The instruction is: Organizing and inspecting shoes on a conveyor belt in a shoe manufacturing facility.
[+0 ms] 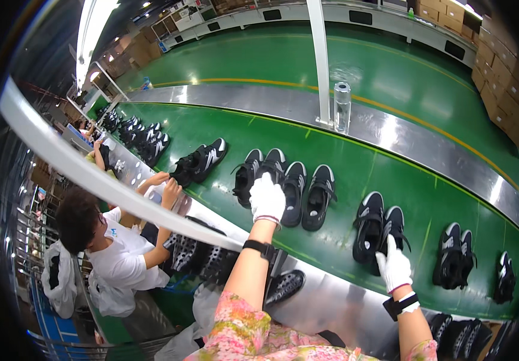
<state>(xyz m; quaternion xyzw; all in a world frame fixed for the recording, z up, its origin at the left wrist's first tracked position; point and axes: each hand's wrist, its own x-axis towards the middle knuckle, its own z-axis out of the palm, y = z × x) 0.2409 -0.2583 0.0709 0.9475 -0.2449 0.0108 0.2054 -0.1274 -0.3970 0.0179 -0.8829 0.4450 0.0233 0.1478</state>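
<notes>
My left hand [267,200], in a white glove, lies over the rear of a black sneaker [274,160] with a light toe, its fingers bent around it. That sneaker's mate [246,175] stands just left of it, and another pair [318,198] is close on the right. Near the right-hand black sneaker [393,221] of a further pair is my gloved right hand [395,268], open. Its index finger is stretched toward the shoe and its thumb is apart; the other fingers are partly hidden. Beside that shoe stands its mate [367,231].
A green conveyor belt [355,162] carries more pairs [452,256] on both sides. Beyond it are a metal ledge, a clear bottle [342,108] and a white post [319,60]. At left, a co-worker [127,246] handles a sneaker [199,161]. Black shoe-shaped pieces [285,286] lie below the near metal edge.
</notes>
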